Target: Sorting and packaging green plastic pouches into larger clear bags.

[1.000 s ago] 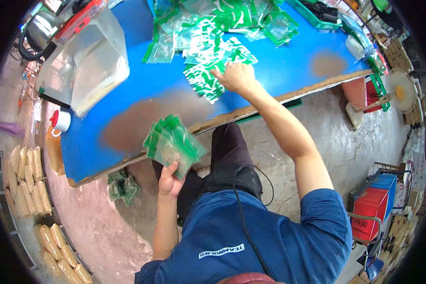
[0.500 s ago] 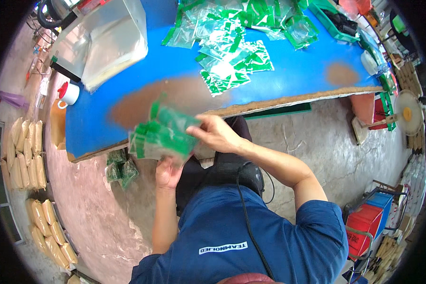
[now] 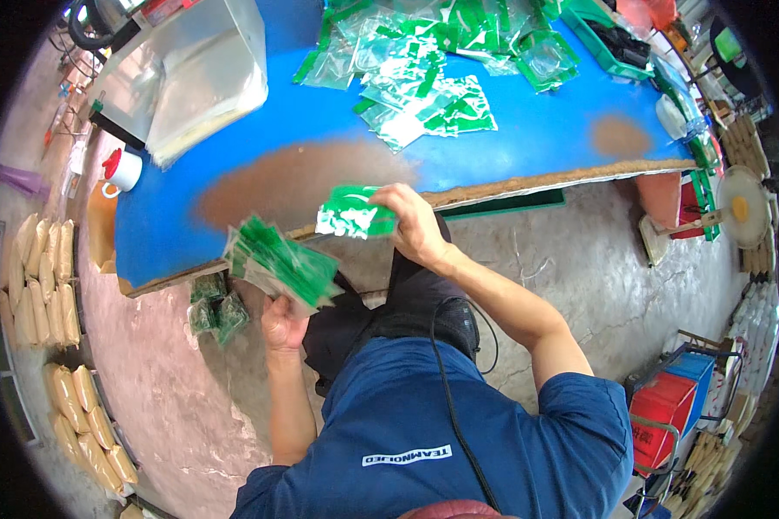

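My left hand grips the lower end of a fanned stack of green and clear plastic bags in front of the table's near edge. To the right of that stack, my right hand is closed on a green and white plastic bag, held up at the table edge and apart from the stack. I cannot tell whether it is one bag or more. On the blue table, a spread pile of similar green-printed clear bags lies beyond my hands.
A clear plastic box and a white mug with a red lid stand at the table's left. At the far right sits a green tray with dark items. Packed bags lie on the floor below. A fan stands at right.
My hands have moved apart. The bag in my right hand has come away from the stack to the right, while the stack stays in my left hand, tilted and slightly lower.
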`<act>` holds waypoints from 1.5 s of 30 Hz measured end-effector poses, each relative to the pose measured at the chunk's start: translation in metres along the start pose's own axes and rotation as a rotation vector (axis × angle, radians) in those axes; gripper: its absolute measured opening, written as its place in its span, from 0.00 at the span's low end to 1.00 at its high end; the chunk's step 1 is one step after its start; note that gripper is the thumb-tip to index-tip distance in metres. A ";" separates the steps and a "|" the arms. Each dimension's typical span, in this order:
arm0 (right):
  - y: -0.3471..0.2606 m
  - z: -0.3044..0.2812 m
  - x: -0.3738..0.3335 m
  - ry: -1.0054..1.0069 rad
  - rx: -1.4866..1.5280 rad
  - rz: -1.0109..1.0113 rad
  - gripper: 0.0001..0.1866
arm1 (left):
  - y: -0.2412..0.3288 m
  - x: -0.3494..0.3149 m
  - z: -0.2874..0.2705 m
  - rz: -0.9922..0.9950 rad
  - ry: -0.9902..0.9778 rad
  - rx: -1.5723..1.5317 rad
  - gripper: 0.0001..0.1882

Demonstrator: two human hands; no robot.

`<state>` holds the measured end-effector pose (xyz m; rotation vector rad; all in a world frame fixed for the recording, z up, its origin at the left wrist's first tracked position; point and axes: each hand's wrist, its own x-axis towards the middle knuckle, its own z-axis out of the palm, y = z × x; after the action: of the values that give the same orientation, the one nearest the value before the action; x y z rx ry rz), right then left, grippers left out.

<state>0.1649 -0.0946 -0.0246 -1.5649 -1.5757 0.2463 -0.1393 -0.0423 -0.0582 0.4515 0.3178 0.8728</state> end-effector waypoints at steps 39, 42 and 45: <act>0.081 -0.048 0.141 -0.307 -0.647 -0.422 0.43 | -0.012 0.007 -0.001 -0.049 0.237 -0.028 0.32; 0.049 -0.019 0.107 -0.349 -0.711 -0.340 0.39 | -0.014 0.014 0.006 -0.041 0.203 -0.021 0.33; 0.007 0.013 0.069 -0.412 -0.482 -0.477 0.32 | -0.013 0.015 0.008 -0.001 0.188 0.004 0.33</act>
<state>0.1730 -0.0268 -0.0072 -1.4818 -2.4163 -0.0945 -0.1179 -0.0394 -0.0595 0.3733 0.4919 0.9153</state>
